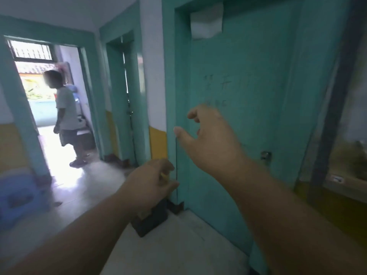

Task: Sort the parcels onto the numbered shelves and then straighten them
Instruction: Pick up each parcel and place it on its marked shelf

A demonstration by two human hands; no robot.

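A person's right hand [210,139] reaches toward a closed teal door [248,96], fingers [193,115] spread wide and empty, just short of its left edge. The left hand [153,181], lower and left of the door, has its fingers curled narrowly around something small and yellow, too blurred to identify. No parcels or numbered shelves are in view. Far left of the door, another person [66,116] stands in a bright doorway.
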